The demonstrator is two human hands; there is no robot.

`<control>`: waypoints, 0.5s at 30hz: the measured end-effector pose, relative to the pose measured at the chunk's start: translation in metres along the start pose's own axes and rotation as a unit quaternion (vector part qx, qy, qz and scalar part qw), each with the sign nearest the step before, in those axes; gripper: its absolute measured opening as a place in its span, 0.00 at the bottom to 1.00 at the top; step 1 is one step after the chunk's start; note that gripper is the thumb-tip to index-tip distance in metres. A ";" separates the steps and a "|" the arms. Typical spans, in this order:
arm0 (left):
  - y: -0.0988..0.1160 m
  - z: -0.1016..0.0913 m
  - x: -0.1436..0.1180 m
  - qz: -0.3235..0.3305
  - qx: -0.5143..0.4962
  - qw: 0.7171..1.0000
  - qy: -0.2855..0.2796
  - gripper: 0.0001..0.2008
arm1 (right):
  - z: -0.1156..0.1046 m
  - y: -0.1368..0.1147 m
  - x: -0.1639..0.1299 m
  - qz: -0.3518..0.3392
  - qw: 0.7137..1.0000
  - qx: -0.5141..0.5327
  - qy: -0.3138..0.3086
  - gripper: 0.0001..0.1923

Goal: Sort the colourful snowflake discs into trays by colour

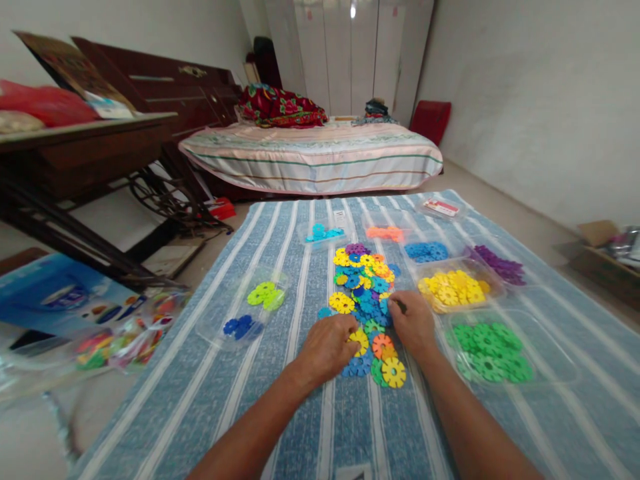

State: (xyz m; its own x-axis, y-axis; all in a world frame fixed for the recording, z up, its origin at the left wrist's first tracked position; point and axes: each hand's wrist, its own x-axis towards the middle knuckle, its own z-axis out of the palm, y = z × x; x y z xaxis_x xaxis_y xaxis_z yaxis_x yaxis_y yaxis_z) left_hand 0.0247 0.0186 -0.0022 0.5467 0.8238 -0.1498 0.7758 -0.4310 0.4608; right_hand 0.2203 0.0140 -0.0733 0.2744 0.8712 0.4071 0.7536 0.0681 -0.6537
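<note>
A mixed pile of notched, flower-shaped plastic building discs [367, 307] lies on the striped cloth between my hands, in yellow, blue, green, orange and purple. My left hand [327, 343] is at the pile's near left edge, its fingers curled in beside a yellow disc [359, 341]. Across the pile, my right hand [414, 323] has thumb and fingers drawn together by the blue discs. What either hand pinches, if anything, is hidden. Sorted discs fill clear plastic trays around: yellow discs [453, 288] and green discs [493, 352] are nearest my right hand.
To the left, a clear tray [210, 327] holds lime and dark blue discs. Light blue discs [323, 233], orange discs [385, 233], blue discs [426, 251] and purple discs [497, 265] sit in trays farther back. Beyond is a bed [315, 160]; a sewing-machine table [85, 143] stands left.
</note>
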 end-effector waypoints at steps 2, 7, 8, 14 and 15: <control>-0.001 -0.003 0.001 -0.005 -0.039 0.999 -0.016 0.03 | 0.000 0.000 0.000 0.001 1.000 0.000 0.000 0.11; -0.002 -0.012 0.007 -0.012 -0.163 0.986 -0.036 0.04 | 0.001 0.001 0.001 0.000 1.000 0.001 0.001 0.10; 0.000 -0.014 0.010 -0.017 -0.178 0.983 -0.037 0.04 | 0.001 0.001 0.001 0.002 1.000 0.002 0.002 0.10; 0.038 -0.016 0.048 -0.012 -0.246 0.969 -0.018 0.08 | 0.004 0.000 -0.001 0.005 1.000 0.014 0.017 0.10; 0.050 -0.016 0.058 -0.003 -0.264 0.964 -0.016 0.10 | 0.005 0.000 -0.001 0.013 1.000 0.009 0.026 0.10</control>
State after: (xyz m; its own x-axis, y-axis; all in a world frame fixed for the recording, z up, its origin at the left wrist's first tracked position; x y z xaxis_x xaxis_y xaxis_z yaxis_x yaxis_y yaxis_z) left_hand 0.0898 0.0505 0.0264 0.5591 0.8100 -0.1770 0.5153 -0.1722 0.8395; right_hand 0.2166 0.0154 -0.0769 0.3242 0.8463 0.4227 0.7349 0.0560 -0.6759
